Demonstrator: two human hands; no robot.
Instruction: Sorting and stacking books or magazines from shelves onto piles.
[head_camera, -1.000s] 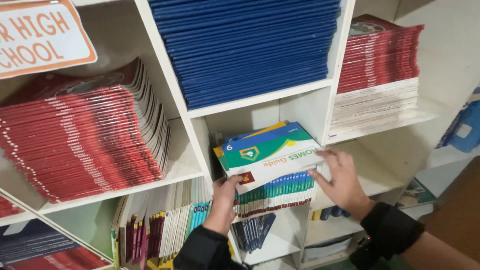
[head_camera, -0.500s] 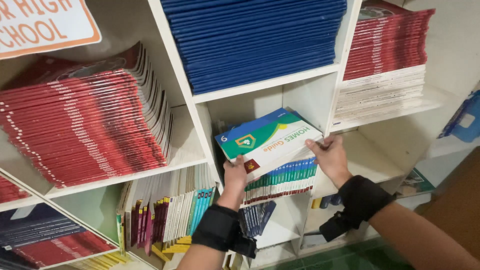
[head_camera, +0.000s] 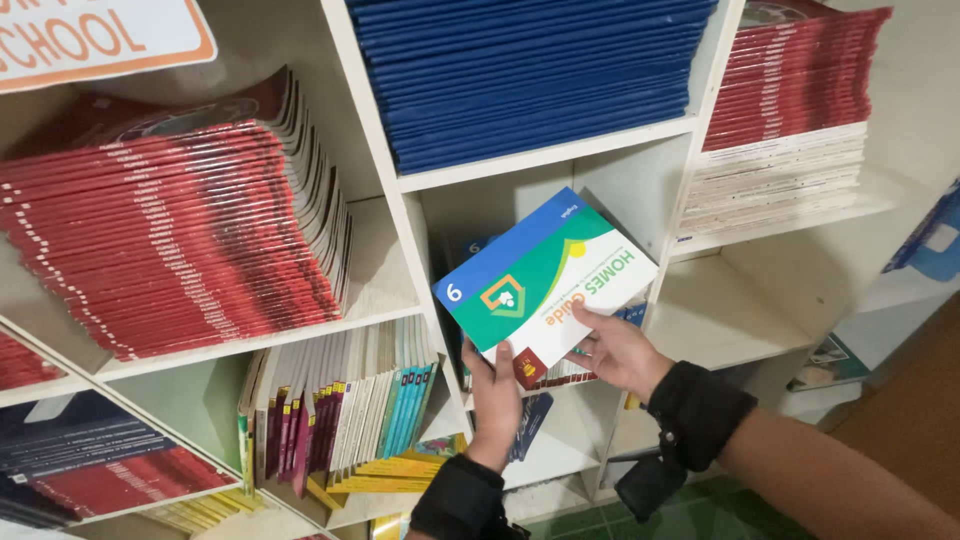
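White shelving (head_camera: 372, 180) filling the head view, packed with books. Held up in front of the middle compartment, tilted with its far corner raised: a thin booklet (head_camera: 545, 275), blue, green and white on its cover. Gripped at its near left corner by the left hand (head_camera: 494, 388), fingers closed on the edge, thumb pressed on the cover. Pinched at its near right edge by the right hand (head_camera: 618, 352), fingers curled beneath, thumb on top. Black wrist bands on both arms. Just behind the booklet, a low stack of similar booklets (head_camera: 560, 372) lying in the same compartment. Above, a tall pile of blue books (head_camera: 530, 70). To the left, a slumping pile of red books (head_camera: 170, 220); below it, upright thin books (head_camera: 340, 410) in mixed colours. Far right, red books over white ones (head_camera: 785, 130). Top left, an orange-edged sign (head_camera: 95, 40).
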